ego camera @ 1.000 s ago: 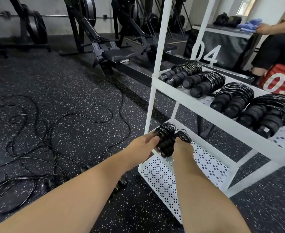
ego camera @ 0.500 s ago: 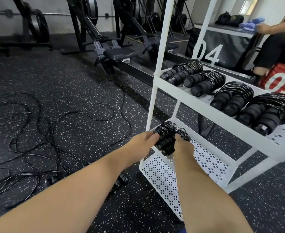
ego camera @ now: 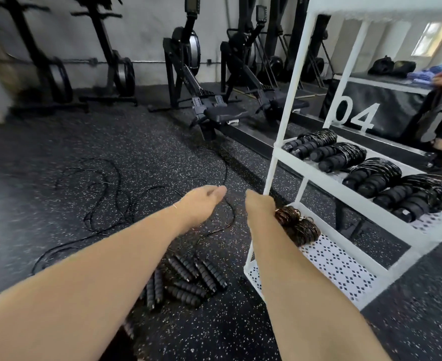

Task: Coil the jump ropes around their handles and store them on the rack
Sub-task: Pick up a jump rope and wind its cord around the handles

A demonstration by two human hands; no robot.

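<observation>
Coiled black jump rope [ego camera: 299, 226] on white rack [ego camera: 342, 259], both hands' fingers unclear

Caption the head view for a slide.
Coiled jump rope lies on the rack's lower shelf; both hands hold nothing, loose ropes remain on the floor.

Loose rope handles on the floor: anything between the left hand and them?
Nothing visible blocks it. The left hand hangs empty above the floor, and the loose handles lie in the open below the forearm, left of the rack. Only tangled rope lies nearby.
</observation>
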